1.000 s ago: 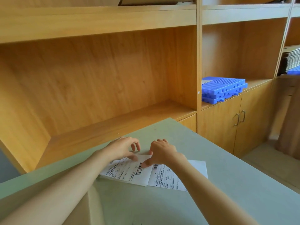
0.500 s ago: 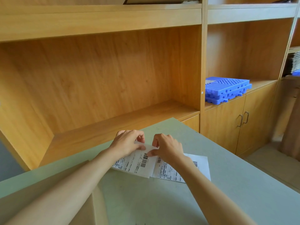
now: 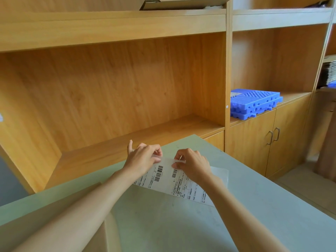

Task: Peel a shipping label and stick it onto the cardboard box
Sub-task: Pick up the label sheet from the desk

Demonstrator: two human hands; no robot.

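Head view: left hand [image 3: 143, 159] and right hand [image 3: 192, 164] pinch the thin white barcoded shipping label [image 3: 169, 179].

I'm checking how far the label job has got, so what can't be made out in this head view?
- Label text: too small and blurred to read.
- Peeled or not: left hand and right hand cover its top edge.
- Cardboard box: cut off by the bottom-left edge, behind the left forearm.
- Second sheet: mostly hidden by the right wrist.
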